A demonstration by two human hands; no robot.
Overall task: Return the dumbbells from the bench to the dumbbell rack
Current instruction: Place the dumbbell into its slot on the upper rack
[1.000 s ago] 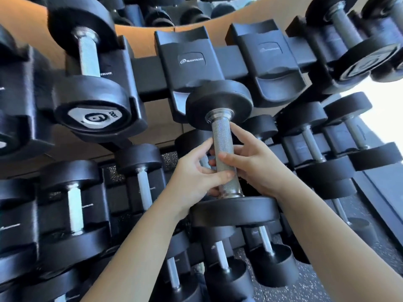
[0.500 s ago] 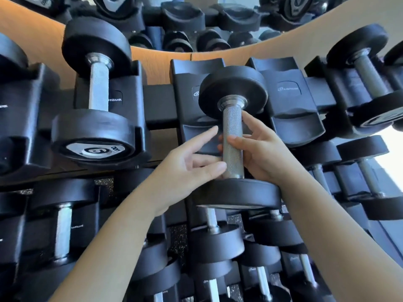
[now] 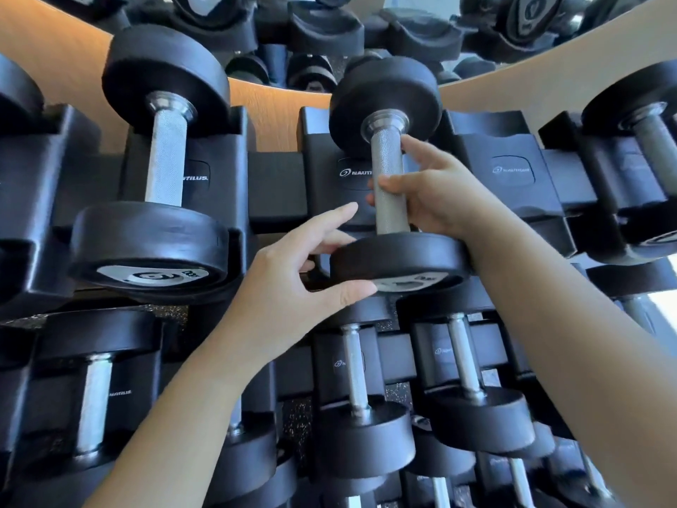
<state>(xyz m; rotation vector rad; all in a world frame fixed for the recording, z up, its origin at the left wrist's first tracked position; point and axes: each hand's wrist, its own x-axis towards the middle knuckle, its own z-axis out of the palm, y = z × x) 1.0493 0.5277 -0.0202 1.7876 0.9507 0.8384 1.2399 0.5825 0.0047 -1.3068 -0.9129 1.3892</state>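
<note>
A black dumbbell (image 3: 389, 170) with a knurled steel handle is held over a cradle (image 3: 329, 185) on the top row of the dumbbell rack. My right hand (image 3: 436, 194) is wrapped around its handle from the right. My left hand (image 3: 293, 284) has its fingers spread, off the handle, with the thumb under the near weight head (image 3: 399, 256) and fingertips by its left edge. The far head sits up near the back of the cradle.
A bigger dumbbell (image 3: 161, 170) rests in the cradle to the left. An unfilled cradle (image 3: 511, 170) lies to the right, then another racked dumbbell (image 3: 644, 141). Lower rows hold several smaller dumbbells (image 3: 359, 397). A mirror (image 3: 329, 31) runs above the rack.
The dumbbell has risen from the lower rows up to the top-row cradle. My left hand has let go of the handle and dropped to the near weight head.
</note>
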